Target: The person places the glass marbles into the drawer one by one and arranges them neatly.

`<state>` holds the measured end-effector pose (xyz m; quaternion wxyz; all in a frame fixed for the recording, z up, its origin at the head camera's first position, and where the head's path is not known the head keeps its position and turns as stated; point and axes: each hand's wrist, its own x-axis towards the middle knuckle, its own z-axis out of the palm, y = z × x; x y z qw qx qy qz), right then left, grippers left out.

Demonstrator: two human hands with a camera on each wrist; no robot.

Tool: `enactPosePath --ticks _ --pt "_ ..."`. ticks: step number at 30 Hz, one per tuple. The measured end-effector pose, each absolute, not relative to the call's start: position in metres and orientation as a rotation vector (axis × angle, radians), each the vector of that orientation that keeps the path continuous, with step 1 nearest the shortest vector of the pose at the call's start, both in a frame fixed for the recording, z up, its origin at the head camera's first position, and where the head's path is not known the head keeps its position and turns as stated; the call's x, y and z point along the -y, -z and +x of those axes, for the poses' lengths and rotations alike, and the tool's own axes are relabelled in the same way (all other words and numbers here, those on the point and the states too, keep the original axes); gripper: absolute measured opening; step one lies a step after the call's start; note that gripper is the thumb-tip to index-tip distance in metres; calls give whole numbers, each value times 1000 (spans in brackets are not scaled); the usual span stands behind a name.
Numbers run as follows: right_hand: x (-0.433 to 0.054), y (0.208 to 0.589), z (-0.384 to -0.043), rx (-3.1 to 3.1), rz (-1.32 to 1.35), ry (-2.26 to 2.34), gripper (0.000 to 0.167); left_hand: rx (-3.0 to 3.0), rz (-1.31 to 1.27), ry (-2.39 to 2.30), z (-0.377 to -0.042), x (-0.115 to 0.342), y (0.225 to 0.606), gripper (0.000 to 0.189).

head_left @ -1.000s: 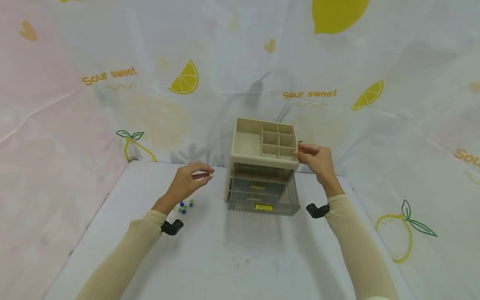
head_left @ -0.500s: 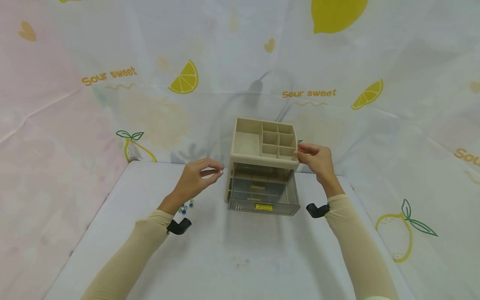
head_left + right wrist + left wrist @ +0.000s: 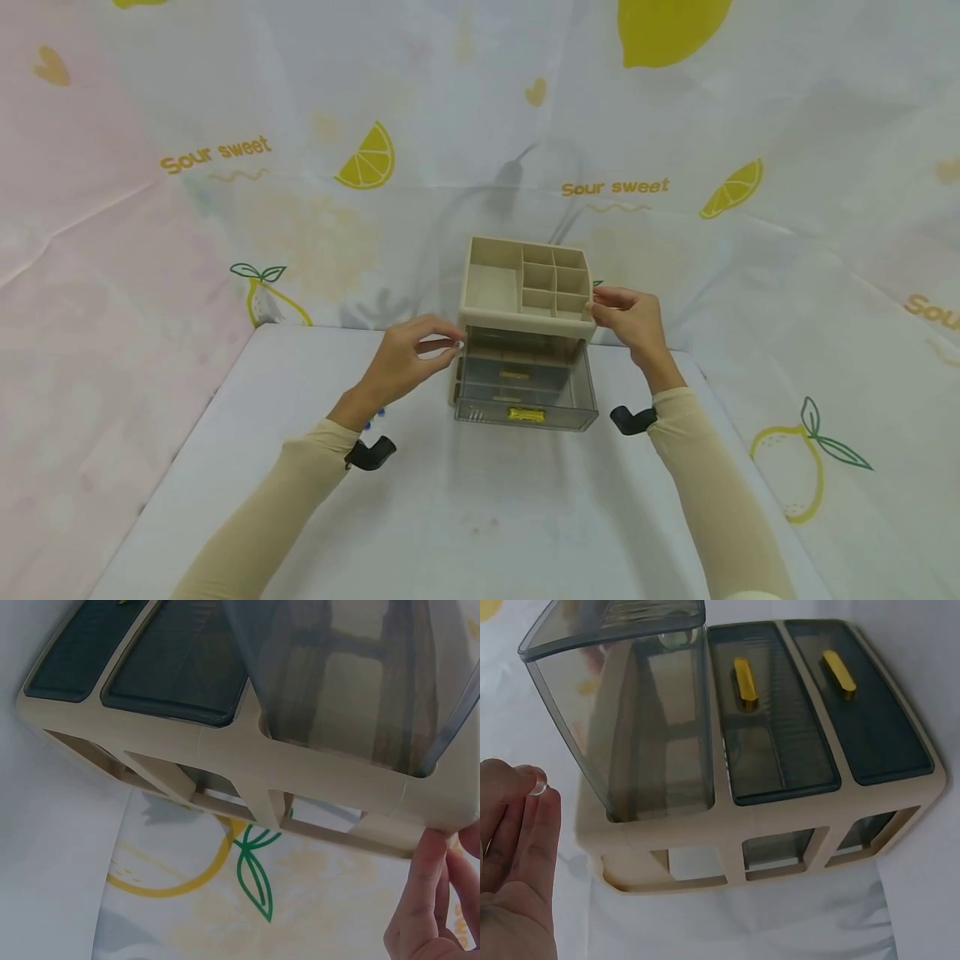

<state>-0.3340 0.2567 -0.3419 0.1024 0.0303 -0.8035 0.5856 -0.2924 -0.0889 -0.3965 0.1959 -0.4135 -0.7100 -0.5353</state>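
Note:
A beige desktop drawer organizer (image 3: 491, 319) stands at the table's back, its clear top drawer (image 3: 487, 412) pulled out. My left hand (image 3: 405, 354) is beside the drawer's left wall, thumb and fingers pinching a small clear marble (image 3: 538, 784). In the left wrist view, that hand is just outside the drawer, and a round glassy shape (image 3: 676, 639) shows through the drawer wall. My right hand (image 3: 633, 321) grips the organizer's right side near its upper front corner. In the right wrist view, the fingertips (image 3: 431, 844) press against the case edge.
Several blue and green marbles (image 3: 381, 412) lie on the white table (image 3: 420, 517), partly hidden behind the left wrist. Two lower drawers (image 3: 776, 712) with yellow handles are closed. Divided compartments (image 3: 555, 279) form the organizer's top. A lemon-print cloth (image 3: 420, 208) hangs close behind.
My left hand has moved right with the marble, from over the table to the drawer's left edge. The right hand keeps its grip on the organizer.

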Motion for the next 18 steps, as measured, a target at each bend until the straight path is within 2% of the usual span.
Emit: enactPosePath --ticks 14,18 --pt "-255 341 -334 2357 97 -1744 41 1977 -1212 1474 -271 72 367 28" --pt "-256 340 -334 2363 92 -1729 39 1994 -1253 1466 -276 68 372 27"
